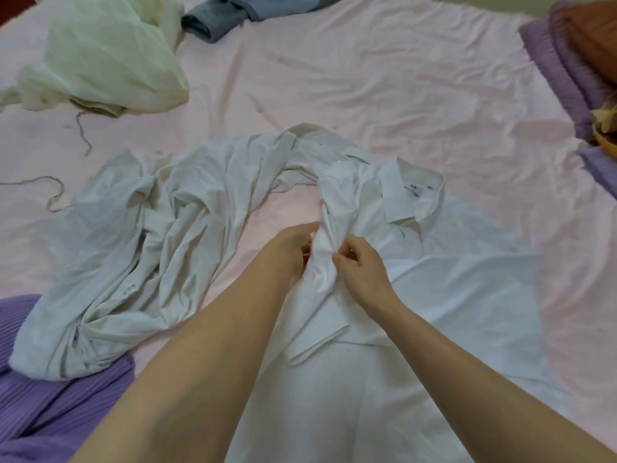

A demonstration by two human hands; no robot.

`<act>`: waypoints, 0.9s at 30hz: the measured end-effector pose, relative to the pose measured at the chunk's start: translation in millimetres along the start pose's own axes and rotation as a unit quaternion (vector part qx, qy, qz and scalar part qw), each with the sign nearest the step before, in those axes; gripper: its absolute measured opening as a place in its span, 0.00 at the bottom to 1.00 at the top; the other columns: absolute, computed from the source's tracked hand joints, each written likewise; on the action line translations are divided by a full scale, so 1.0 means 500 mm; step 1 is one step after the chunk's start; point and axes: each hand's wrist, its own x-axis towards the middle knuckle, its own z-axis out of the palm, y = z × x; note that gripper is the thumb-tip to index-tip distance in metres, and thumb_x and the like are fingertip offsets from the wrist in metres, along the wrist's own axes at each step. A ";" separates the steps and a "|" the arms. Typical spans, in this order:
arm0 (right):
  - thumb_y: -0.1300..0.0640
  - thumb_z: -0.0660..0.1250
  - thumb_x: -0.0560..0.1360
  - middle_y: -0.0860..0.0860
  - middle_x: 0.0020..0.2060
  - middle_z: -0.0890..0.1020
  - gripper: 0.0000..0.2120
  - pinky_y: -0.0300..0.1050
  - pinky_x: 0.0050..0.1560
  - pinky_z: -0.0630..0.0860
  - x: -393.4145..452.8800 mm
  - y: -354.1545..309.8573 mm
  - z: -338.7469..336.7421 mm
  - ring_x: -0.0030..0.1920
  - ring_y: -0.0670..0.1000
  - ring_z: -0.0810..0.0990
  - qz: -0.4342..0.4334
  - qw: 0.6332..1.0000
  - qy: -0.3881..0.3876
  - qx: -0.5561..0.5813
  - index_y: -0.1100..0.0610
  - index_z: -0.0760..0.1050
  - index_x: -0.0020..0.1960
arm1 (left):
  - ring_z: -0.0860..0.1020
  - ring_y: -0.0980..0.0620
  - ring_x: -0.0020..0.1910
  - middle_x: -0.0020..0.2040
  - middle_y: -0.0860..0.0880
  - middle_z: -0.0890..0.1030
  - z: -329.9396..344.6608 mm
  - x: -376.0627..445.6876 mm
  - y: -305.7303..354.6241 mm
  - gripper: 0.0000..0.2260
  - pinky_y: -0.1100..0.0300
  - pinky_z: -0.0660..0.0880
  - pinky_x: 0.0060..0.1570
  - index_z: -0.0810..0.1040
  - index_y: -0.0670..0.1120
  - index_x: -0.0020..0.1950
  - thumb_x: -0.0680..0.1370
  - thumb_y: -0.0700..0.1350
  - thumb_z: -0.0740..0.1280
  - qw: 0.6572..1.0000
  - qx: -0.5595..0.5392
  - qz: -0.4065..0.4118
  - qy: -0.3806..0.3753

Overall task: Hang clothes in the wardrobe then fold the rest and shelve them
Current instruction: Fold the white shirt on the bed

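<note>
A white collared shirt [450,282] lies spread on the pink bed sheet [367,78], collar toward the far side. Its left front edge is bunched up in the middle. My left hand [293,248] grips that bunched fabric from the left. My right hand [362,265] pinches the same fold from the right, thumb and fingers curled on it. A crumpled off-white garment with buttons [133,245] lies to the left of the shirt, one end running under its collar.
A pale green sheer cloth [107,55] sits at the far left, a grey-blue garment [233,11] at the far edge. Purple pleated fabric [50,396] lies at the near left. Purple and orange bedding [574,51] lines the right edge.
</note>
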 end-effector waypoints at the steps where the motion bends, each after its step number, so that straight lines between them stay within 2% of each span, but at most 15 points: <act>1: 0.64 0.62 0.75 0.47 0.38 0.69 0.13 0.34 0.37 0.65 0.000 -0.003 -0.001 0.35 0.44 0.67 -0.012 1.000 0.001 -0.003 0.55 0.62 0.35 | 0.73 0.50 0.39 0.39 0.45 0.73 0.005 -0.005 0.006 0.17 0.61 0.71 0.42 0.72 0.40 0.41 0.82 0.53 0.61 0.999 0.043 -0.011 0.001; 3: 0.65 0.62 0.74 0.48 0.44 0.71 0.11 0.31 0.39 0.66 0.003 -0.009 -0.001 0.37 0.41 0.69 -0.031 0.999 0.008 0.005 0.56 0.64 0.36 | 0.73 0.50 0.40 0.40 0.45 0.73 0.010 -0.008 0.014 0.15 0.62 0.72 0.43 0.72 0.41 0.43 0.81 0.52 0.62 0.993 0.114 -0.018 -0.003; 6: 0.65 0.62 0.74 0.47 0.53 0.71 0.07 0.30 0.43 0.69 0.013 -0.016 0.000 0.42 0.42 0.73 -0.034 0.999 0.006 0.012 0.61 0.68 0.38 | 0.76 0.47 0.48 0.46 0.44 0.76 0.004 -0.005 0.021 0.15 0.57 0.72 0.50 0.74 0.39 0.50 0.83 0.51 0.58 0.988 0.148 -0.032 0.010; 8: 0.64 0.63 0.74 0.46 0.57 0.71 0.05 0.38 0.49 0.72 0.018 -0.017 0.001 0.47 0.47 0.75 -0.026 1.000 0.008 0.014 0.64 0.69 0.40 | 0.75 0.47 0.40 0.41 0.44 0.74 -0.002 -0.006 0.026 0.15 0.55 0.72 0.47 0.72 0.40 0.43 0.83 0.47 0.55 0.987 0.156 -0.007 0.042; 10: 0.65 0.63 0.74 0.46 0.57 0.71 0.06 0.38 0.49 0.71 0.020 -0.020 -0.001 0.49 0.49 0.75 -0.027 0.999 0.015 0.024 0.61 0.69 0.39 | 0.70 0.50 0.34 0.38 0.46 0.71 -0.008 -0.013 0.030 0.14 0.54 0.70 0.45 0.68 0.43 0.38 0.83 0.44 0.56 0.980 0.189 0.017 0.060; 13: 0.64 0.63 0.75 0.46 0.59 0.71 0.08 0.33 0.50 0.70 0.021 -0.025 0.000 0.50 0.49 0.75 -0.031 0.999 0.012 0.028 0.59 0.68 0.38 | 0.72 0.49 0.37 0.39 0.45 0.73 -0.022 -0.013 0.033 0.13 0.59 0.72 0.43 0.71 0.40 0.40 0.82 0.43 0.59 0.967 0.252 -0.026 0.025; 15: 0.62 0.64 0.75 0.47 0.61 0.71 0.06 0.34 0.53 0.70 0.021 -0.023 0.005 0.53 0.48 0.75 -0.045 0.999 0.013 0.014 0.60 0.69 0.40 | 0.76 0.48 0.44 0.42 0.44 0.78 -0.031 -0.012 0.038 0.12 0.59 0.74 0.48 0.74 0.38 0.42 0.81 0.45 0.64 0.968 0.243 -0.062 -0.009; 17: 0.59 0.63 0.77 0.47 0.65 0.69 0.02 0.36 0.57 0.68 0.018 -0.016 0.014 0.60 0.46 0.73 -0.051 0.998 0.021 0.014 0.58 0.72 0.49 | 0.79 0.48 0.43 0.42 0.43 0.83 -0.036 -0.020 0.047 0.13 0.58 0.76 0.49 0.76 0.38 0.44 0.79 0.48 0.67 0.978 0.200 -0.055 -0.020; 18: 0.58 0.61 0.78 0.46 0.67 0.68 0.10 0.36 0.59 0.66 0.017 -0.012 0.019 0.63 0.44 0.71 -0.051 0.998 0.018 0.016 0.56 0.71 0.59 | 0.80 0.48 0.40 0.39 0.43 0.83 -0.038 -0.024 0.051 0.13 0.58 0.77 0.45 0.77 0.37 0.46 0.79 0.48 0.67 0.985 0.169 -0.041 -0.018; 19: 0.56 0.60 0.80 0.45 0.70 0.65 0.19 0.37 0.61 0.65 0.016 -0.007 0.026 0.67 0.43 0.67 -0.043 0.999 0.007 0.024 0.54 0.64 0.70 | 0.80 0.48 0.38 0.39 0.43 0.83 -0.041 -0.028 0.054 0.13 0.58 0.77 0.43 0.78 0.36 0.50 0.79 0.48 0.67 0.991 0.130 -0.021 -0.005; 21: 0.55 0.57 0.81 0.45 0.77 0.52 0.30 0.39 0.71 0.58 0.018 0.004 0.045 0.75 0.43 0.55 -0.018 1.000 -0.022 0.008 0.53 0.47 0.78 | 0.79 0.46 0.44 0.48 0.43 0.82 -0.051 -0.022 0.054 0.15 0.55 0.77 0.51 0.77 0.36 0.61 0.79 0.46 0.67 0.997 0.005 0.061 0.051; 22: 0.56 0.56 0.82 0.46 0.78 0.45 0.31 0.40 0.74 0.52 0.021 0.012 0.055 0.77 0.44 0.49 -0.008 0.999 -0.038 -0.015 0.53 0.43 0.78 | 0.79 0.47 0.44 0.51 0.42 0.81 -0.057 -0.018 0.053 0.15 0.56 0.77 0.53 0.77 0.37 0.62 0.78 0.43 0.68 0.984 -0.080 0.130 0.091; 24: 0.57 0.54 0.82 0.50 0.78 0.40 0.31 0.41 0.76 0.43 0.030 0.027 0.076 0.77 0.48 0.42 0.007 0.994 -0.072 -0.083 0.56 0.40 0.78 | 0.81 0.50 0.41 0.48 0.43 0.82 -0.077 -0.034 0.052 0.13 0.59 0.80 0.50 0.79 0.41 0.59 0.75 0.36 0.71 0.921 -0.233 0.263 0.167; 26: 0.55 0.54 0.82 0.52 0.78 0.39 0.31 0.42 0.75 0.41 0.039 0.036 0.086 0.77 0.50 0.40 0.018 0.985 -0.094 -0.141 0.57 0.39 0.78 | 0.82 0.48 0.45 0.49 0.43 0.82 -0.091 -0.048 0.054 0.12 0.56 0.80 0.50 0.80 0.46 0.54 0.74 0.33 0.70 0.875 -0.322 0.315 0.177; 27: 0.54 0.54 0.82 0.52 0.78 0.39 0.32 0.43 0.75 0.41 0.043 0.036 0.091 0.77 0.51 0.39 0.021 0.982 -0.098 -0.157 0.58 0.39 0.78 | 0.82 0.46 0.46 0.50 0.43 0.82 -0.101 -0.054 0.054 0.11 0.53 0.80 0.51 0.80 0.47 0.52 0.74 0.33 0.69 0.868 -0.354 0.309 0.158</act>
